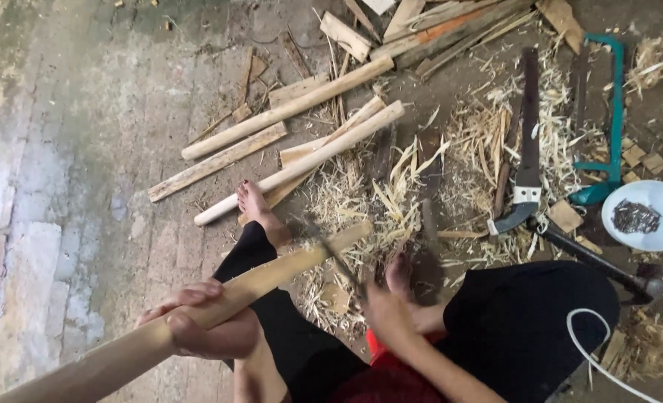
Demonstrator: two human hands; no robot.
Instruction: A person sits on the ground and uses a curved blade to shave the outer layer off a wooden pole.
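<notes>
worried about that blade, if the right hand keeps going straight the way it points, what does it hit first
Probably the pole: the right hand points its blurred blade up-left onto the pole the left hand holds. Depth is unclear; the left foot lies beyond.

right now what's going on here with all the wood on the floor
A person sits on the floor, bare feet out, working a long wooden pole. The left hand grips the pole, while the right hand swings a blade against it; the motion is blurred. Wood shavings cover the floor ahead, with more poles lying beyond. To the right lie a handsaw, a teal frame saw, a hammer and a white bowl.
</notes>
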